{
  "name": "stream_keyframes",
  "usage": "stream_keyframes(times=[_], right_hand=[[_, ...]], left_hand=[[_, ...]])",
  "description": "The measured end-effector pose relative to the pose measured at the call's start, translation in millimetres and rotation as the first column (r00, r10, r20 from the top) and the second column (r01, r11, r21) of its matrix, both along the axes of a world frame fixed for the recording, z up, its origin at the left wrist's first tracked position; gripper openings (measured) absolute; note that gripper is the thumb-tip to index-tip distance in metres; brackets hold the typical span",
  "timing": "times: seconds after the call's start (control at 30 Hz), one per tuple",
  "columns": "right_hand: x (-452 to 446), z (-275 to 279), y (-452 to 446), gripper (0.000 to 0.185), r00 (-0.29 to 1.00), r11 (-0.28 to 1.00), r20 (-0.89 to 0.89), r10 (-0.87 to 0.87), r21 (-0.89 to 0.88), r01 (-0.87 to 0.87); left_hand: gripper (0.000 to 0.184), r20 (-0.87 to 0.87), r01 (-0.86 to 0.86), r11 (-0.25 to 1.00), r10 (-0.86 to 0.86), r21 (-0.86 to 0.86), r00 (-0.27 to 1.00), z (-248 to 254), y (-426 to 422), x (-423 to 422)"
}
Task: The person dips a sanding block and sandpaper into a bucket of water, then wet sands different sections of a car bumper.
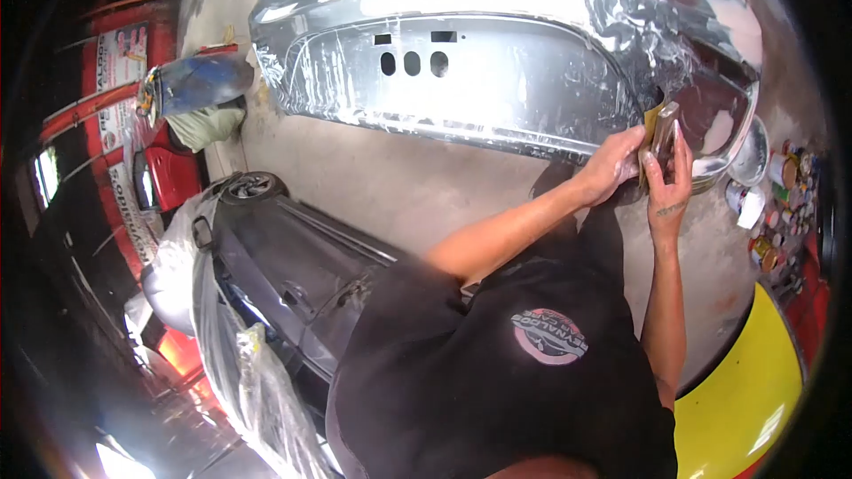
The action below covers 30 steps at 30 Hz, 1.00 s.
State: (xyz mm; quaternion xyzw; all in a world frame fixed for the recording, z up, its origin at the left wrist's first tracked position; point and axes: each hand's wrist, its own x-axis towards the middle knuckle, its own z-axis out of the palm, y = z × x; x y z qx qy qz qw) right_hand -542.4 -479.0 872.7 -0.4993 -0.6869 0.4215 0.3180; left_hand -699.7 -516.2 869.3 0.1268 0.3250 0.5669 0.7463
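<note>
A grey car bumper (532,62) with whitish smears and patches lies across the top of the view. At its right end both hands are together on a block (663,129) with a yellowish-brown sheet, like sandpaper, (650,120) along its left side. My left hand (614,164) pinches the sheet's edge from the left. My right hand (670,177) holds the block from the right, with its fingers along it. The block and sheet are upright beside the bumper's lower edge; whether they touch it I cannot tell.
A dark car door (293,275) with plastic sheeting (217,328) is at the left. Several cans (763,253) stand on the floor at the right, above a yellow panel (745,390). A blue drum-like object (204,84) is at the upper left.
</note>
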Motion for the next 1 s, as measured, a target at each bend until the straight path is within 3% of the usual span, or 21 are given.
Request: stream_keyframes(times=[0.07, 0.13, 0.2, 0.27, 0.33, 0.37, 0.4, 0.5, 0.53, 0.57, 0.63, 0.67, 0.7, 0.77, 0.87, 0.9, 1.0], right_hand=[[1.1, -2.8, 1.8, 0.061, 0.999, 1.000, -0.030, -0.010, -0.027, 0.009], [1.9, -1.2, 3.6, 0.060, 0.993, 0.998, -0.121, 0.015, -0.051, -0.021], [5.6, -3.4, 3.1, 0.059, 0.996, 0.999, -0.089, 0.016, -0.037, -0.020], [8.8, -5.6, 2.4, 0.058, 0.993, 1.000, -0.115, 0.013, -0.027, -0.016], [11.4, -8.3, 0.1, 0.057, 0.993, 0.999, -0.115, -0.007, -0.046, 0.001], [12.7, -8.8, -0.4, 0.056, 0.995, 1.000, -0.098, -0.011, -0.023, 0.008], [13.6, -9.4, -0.8, 0.055, 0.997, 1.000, -0.079, -0.015, 0.002, 0.015], [16.9, -12.4, -5.2, 0.054, 0.991, 0.997, -0.129, -0.036, -0.067, 0.028], [24.1, -16.6, -8.8, 0.054, 1.000, 0.999, -0.021, -0.016, -0.034, 0.016], [20.1, -20.8, -18.7, 0.054, 0.994, 0.989, -0.043, -0.099, -0.111, 0.094], [22.5, -24.8, -19.3, 0.055, 0.999, 1.000, -0.030, -0.020, 0.004, 0.020], [16.9, -7.9, -18.2, 0.056, 1.000, 0.999, -0.010, -0.021, -0.029, 0.021], [17.5, -7.8, -13.8, 0.061, 1.000, 1.000, 0.011, 0.001, 0.031, -0.001], [13.8, 12.3, -11.1, 0.070, 0.996, 0.999, -0.085, 0.004, -0.035, -0.007], [20.2, 18.5, -10.7, 0.074, 0.995, 0.997, -0.092, 0.032, -0.067, -0.038], [21.8, 18.5, -11.9, 0.076, 0.993, 0.993, -0.113, 0.041, -0.105, -0.053], [15.4, 19.7, -14.0, 0.077, 0.989, 0.985, -0.091, 0.114, -0.121, -0.125]], left_hand=[[0.039, 0.269, -0.055, 0.994, 0.079, -0.095, 0.960, 7.4, 0.8, -1.7], [0.039, 0.285, -0.057, 0.996, 0.076, -0.076, 0.956, -5.1, 4.4, -4.7], [0.041, 0.175, -0.032, 0.999, 0.026, 0.036, 0.984, -10.6, 7.5, -6.2], [0.041, 0.163, -0.016, 1.000, 0.013, 0.020, 0.987, -7.0, 11.9, -0.6], [0.040, -0.077, -0.035, 0.998, 0.038, 0.049, 0.996, -9.1, 14.5, 9.8], [0.040, -0.146, -0.047, 0.991, 0.065, 0.122, 0.987, -9.7, 14.8, 14.0], [0.040, -0.143, -0.045, 0.992, 0.062, 0.117, 0.988, -8.7, 14.6, 16.8], [0.037, -0.367, -0.029, 0.997, 0.055, 0.075, 0.928, -7.7, 14.3, 30.9], [0.036, -0.528, -0.068, 0.977, 0.166, 0.201, 0.833, -14.4, 14.8, 37.7], [0.038, -0.623, 0.007, 0.994, 0.065, 0.112, 0.779, -6.3, 15.4, 31.5], [0.036, -0.776, 0.019, 0.983, 0.132, 0.182, 0.617, -7.2, 14.1, 37.5], [0.037, -0.569, -0.043, 0.984, 0.135, 0.172, 0.811, -15.6, 13.4, 44.4], [0.047, -0.689, -0.027, 0.998, 0.053, 0.049, 0.722, -10.1, 10.2, 44.5], [0.045, -0.569, -0.068, 0.981, 0.161, 0.181, 0.807, -6.6, 11.7, 51.8], [0.057, -0.451, -0.113, 0.972, 0.196, 0.205, 0.871, 0.9, 9.1, 59.5], [0.068, -0.386, -0.132, 0.978, 0.185, 0.158, 0.904, 0.4, 8.6, 58.1], [0.064, -0.392, -0.100, 0.983, 0.153, 0.153, 0.907, -8.7, -1.7, 41.3]])
